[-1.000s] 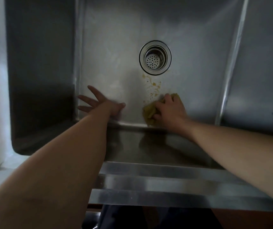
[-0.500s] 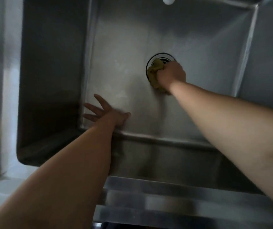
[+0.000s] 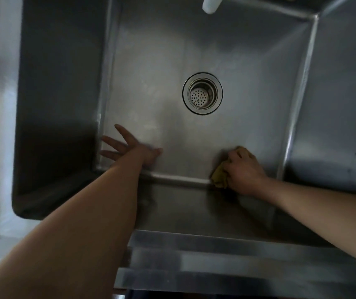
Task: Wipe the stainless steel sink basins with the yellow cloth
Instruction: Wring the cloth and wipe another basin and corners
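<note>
I look down into a deep stainless steel sink basin (image 3: 151,83) with a round drain strainer (image 3: 202,93) in the middle of its floor. My right hand (image 3: 243,171) grips the bunched yellow cloth (image 3: 218,175) and presses it on the basin floor at the near right, where the floor meets the front wall. My left hand (image 3: 129,147) lies flat on the floor at the near left corner, fingers spread. The floor between the drain and the cloth shows no stains.
A white faucet tip (image 3: 210,4) hangs over the far edge. Steep steel walls (image 3: 60,93) close the basin on the left and right. The ridged front rim (image 3: 216,262) runs across the bottom of the view.
My right hand swept the cloth from the near floor up over the drain, then back down to the near right edge. The orange stain below the drain is gone. My left hand stayed put.
</note>
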Available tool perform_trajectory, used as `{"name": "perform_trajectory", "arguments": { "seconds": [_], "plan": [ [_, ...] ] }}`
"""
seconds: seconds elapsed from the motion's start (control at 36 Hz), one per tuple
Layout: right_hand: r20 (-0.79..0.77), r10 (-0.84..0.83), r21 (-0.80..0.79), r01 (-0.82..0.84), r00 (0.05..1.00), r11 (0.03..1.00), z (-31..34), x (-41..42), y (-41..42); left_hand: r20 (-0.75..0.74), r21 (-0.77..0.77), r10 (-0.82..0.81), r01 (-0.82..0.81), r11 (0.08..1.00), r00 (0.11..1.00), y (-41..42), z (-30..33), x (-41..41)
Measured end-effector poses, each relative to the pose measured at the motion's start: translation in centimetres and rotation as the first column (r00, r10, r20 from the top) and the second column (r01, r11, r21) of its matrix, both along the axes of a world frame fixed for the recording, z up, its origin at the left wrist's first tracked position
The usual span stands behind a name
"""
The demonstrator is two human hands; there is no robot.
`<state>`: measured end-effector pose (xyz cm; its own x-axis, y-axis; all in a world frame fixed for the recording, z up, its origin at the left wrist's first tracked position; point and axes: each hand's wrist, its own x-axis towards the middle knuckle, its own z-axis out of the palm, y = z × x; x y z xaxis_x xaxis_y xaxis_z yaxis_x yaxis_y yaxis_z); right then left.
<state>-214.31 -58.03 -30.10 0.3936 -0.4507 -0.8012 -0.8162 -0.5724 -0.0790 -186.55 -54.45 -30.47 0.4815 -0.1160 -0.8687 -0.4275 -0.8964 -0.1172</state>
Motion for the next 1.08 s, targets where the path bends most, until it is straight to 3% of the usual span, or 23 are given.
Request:
{"name": "perform_trajectory", "arguments": {
  "seconds": [0.17,0.33,0.47,0.61,0.72,0.86,1.0,1.08],
  "plan": [
    [0.16,-0.239,-0.157,0.263,0.958,0.952,-0.7,3.6,-3.8,0.019,-0.002,0.003,-0.003,1.0,1.0,0.1,0.0,-0.1],
    [0.199,-0.235,-0.276,0.284,0.952,0.918,-2.6,9.6,-9.8,0.007,-0.001,0.01,-0.01,1.0,1.0,0.4,0.3,0.2],
    [0.265,-0.241,-0.275,0.313,0.934,0.909,-3.0,13.0,-13.8,-0.007,0.011,0.007,-0.007,1.0,1.0,0.1,0.4,0.3],
    [0.472,-0.405,-0.237,0.556,0.783,0.797,-1.3,13.6,-15.4,-0.041,0.004,0.02,-0.02,1.0,0.999,0.0,0.5,0.3],
    [0.611,-0.402,-0.296,0.668,0.682,0.683,-0.2,11.7,-17.0,-0.035,-0.004,0.029,-0.029,1.0,0.999,0.0,0.3,0.3],
    [0.545,-0.493,-0.289,0.704,0.678,0.649,-0.3,9.6,-20.6,-0.018,-0.024,0.056,-0.056,0.998,0.998,0.1,-0.3,0.4],
    [0.368,-0.442,-0.309,0.556,0.818,0.771,-1.7,11.7,-21.5,-0.016,-0.04,0.065,-0.066,0.997,0.998,0.0,-0.7,0.2],
    [0.358,-0.37,-0.337,0.488,0.858,0.805,-2.0,13.3,-19.5,-0.016,-0.044,0.071,-0.071,0.996,0.997,0.0,-0.9,0.2]
  ]
}}
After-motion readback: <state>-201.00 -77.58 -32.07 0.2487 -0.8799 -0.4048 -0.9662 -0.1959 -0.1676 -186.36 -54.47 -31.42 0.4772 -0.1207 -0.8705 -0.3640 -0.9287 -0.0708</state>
